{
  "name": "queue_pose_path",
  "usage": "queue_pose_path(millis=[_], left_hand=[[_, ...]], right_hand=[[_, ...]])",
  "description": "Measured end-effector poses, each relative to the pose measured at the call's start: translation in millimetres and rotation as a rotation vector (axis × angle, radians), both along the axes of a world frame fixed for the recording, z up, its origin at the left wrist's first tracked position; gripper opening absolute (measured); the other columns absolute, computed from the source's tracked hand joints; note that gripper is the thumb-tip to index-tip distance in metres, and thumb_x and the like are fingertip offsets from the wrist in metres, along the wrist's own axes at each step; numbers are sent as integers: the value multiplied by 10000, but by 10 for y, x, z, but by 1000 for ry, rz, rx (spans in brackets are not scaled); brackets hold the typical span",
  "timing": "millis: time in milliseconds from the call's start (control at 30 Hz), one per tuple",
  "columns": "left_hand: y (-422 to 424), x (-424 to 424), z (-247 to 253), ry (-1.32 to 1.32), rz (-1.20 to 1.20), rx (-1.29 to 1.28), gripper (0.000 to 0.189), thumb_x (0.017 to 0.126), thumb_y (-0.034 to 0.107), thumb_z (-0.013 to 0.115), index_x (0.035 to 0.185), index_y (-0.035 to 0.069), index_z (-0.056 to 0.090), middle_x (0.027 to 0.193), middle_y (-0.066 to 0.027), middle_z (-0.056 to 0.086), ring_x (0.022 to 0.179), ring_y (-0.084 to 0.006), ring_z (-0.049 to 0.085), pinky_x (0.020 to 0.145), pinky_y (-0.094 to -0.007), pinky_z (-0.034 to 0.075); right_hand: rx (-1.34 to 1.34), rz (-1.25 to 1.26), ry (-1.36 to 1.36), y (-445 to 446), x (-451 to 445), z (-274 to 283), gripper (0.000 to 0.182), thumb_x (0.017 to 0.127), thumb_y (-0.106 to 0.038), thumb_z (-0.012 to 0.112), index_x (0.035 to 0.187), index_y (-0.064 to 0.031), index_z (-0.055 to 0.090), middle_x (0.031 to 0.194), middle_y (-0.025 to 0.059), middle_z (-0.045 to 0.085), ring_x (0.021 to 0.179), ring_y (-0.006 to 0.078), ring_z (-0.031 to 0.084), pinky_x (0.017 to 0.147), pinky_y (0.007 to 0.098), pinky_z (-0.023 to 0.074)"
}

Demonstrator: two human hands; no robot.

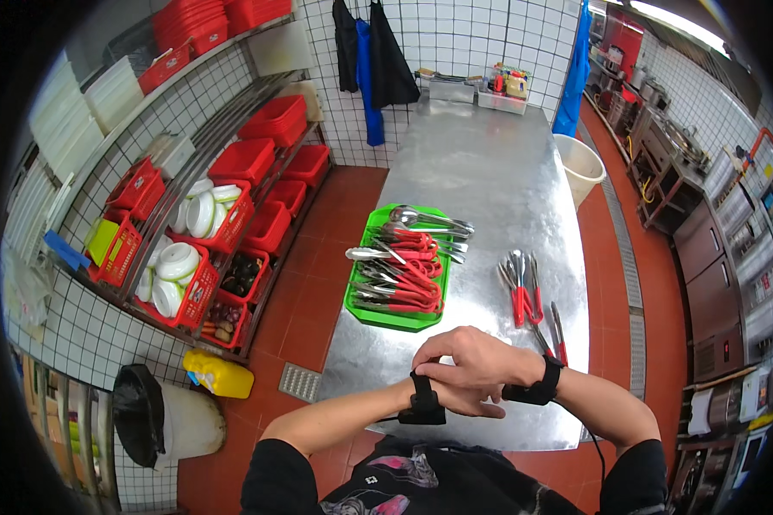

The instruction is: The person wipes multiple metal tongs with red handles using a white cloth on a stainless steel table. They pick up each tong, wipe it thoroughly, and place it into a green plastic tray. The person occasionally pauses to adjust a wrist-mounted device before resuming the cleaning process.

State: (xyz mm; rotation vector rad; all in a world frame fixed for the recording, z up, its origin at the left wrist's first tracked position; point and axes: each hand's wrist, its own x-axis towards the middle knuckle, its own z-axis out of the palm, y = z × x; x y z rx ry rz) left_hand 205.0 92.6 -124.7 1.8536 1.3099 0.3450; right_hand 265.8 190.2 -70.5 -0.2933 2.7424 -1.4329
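Note:
Both hands are crossed in front of my body, above the near end of a stainless steel table [477, 167]. My right hand [473, 354] pinches the black wrist strap [421, 384] on my left wrist. My left hand [467, 396] lies under it, fingers spread, with nothing seen in it. A green plastic tray [393, 320] beyond them holds many red-handled scissors and tongs [419, 283], with metal tongs [431, 222] at its far end. Farther right, several red-handled tools [520, 296] lie on the bare metal, and a pair of red-handled tongs [559, 331] lies partly behind my right forearm.
Left stands a rack with red plastic baskets [193, 290], some holding white bowls [177, 261]. A yellow jug [222, 375] and a lined bin [193, 421] stand on the floor. A white bucket [580, 170] is right of the table; seasoning containers [505, 90] stand at its far end.

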Motion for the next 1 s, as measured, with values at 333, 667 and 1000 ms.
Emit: queue_pose_path(millis=[333, 667, 1000], left_hand=[[-19, -89, -314, 57, 49, 45, 627, 918, 556, 622, 1199, -5, 604, 1123, -140, 674, 1060, -263, 631, 959, -374, 480], [-50, -104, -464, 148, 111, 186, 637, 906, 517, 652, 1280, 7, 577, 1220, -149, 638, 1163, -243, 594, 1026, -380, 446], [37, -334, -466, -249, 180, 66, 496, 928, 362, 675, 1288, 29, 599, 1303, -138, 610, 1223, -246, 581, 1037, -396, 470]], right_hand=[[-11, -5, -6, -54, 12, -155, 322, 939, -279, 559, 1021, -5, 707, 946, 187, 708, 879, 361, 680, 799, 425, 540], [-1, -36, -53, -123, -7, -196, 317, 975, -264, 544, 1051, 7, 688, 995, 184, 693, 914, 333, 671, 841, 403, 526], [-446, -139, -295, -6, -31, -84, 285, 955, -245, 616, 1097, -10, 693, 957, 92, 717, 897, 148, 648, 821, 302, 519]])
